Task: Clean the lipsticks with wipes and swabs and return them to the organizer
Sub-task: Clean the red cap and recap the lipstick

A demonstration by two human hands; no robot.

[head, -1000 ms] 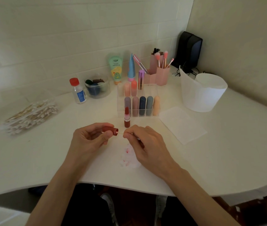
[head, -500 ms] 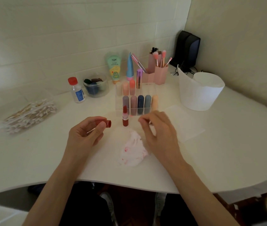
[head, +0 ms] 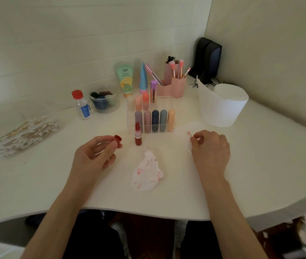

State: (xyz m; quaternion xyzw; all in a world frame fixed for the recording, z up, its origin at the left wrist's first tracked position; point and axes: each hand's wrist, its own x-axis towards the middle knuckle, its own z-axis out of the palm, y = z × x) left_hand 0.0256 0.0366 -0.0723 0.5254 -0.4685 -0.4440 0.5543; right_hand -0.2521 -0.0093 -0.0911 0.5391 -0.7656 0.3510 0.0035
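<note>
The left grip (head: 94,156) holds the red lipstick cap (head: 117,140), pinched between the thumb and curled fingers. The uncapped red lipstick (head: 137,136) stands upright on the worktop (head: 260,156), just right of the cap, apart from both grips and directly in front of the clear organizer (head: 154,132). The right grip (head: 211,152) pinches a cotton swab (head: 189,133); the swab's pink-stained tip points toward the organizer. A crumpled, red-stained wipe (head: 146,172) lies on the worktop between the two grips, nearer the person than the lipstick.
</note>
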